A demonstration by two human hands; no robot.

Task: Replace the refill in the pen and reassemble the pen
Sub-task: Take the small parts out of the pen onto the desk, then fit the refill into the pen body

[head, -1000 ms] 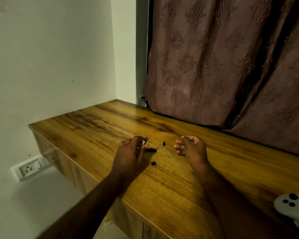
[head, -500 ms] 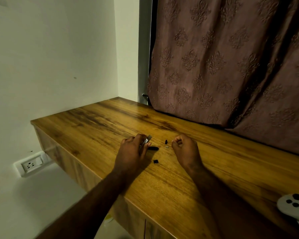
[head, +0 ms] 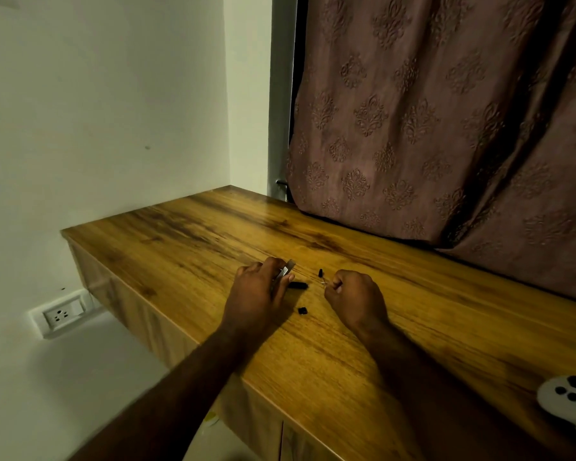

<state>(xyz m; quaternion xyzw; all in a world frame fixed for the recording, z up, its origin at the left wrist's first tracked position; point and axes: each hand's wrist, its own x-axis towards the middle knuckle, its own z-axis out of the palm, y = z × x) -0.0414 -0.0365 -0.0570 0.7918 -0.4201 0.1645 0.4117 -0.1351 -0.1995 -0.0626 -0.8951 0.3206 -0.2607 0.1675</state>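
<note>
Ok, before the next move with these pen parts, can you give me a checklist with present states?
1. Left hand grips the silvery pen piece: ok.
2. Right hand pinches a thin part: ok; which part, cannot tell.
3. Long black piece, near black piece and far black piece lie apart on the wooden desk: ok.
4. New refill in view: cannot tell.
5. White controller away from the parts: ok.

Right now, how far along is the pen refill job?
Done: pen is apart; a long black piece, a short black bit and a black stub lie loose on the table. In hand: left hand grips a silvery pen part, right hand pinches a tiny piece, too small to identify. Left: no refill visibly swapped; all reassembly.
</note>
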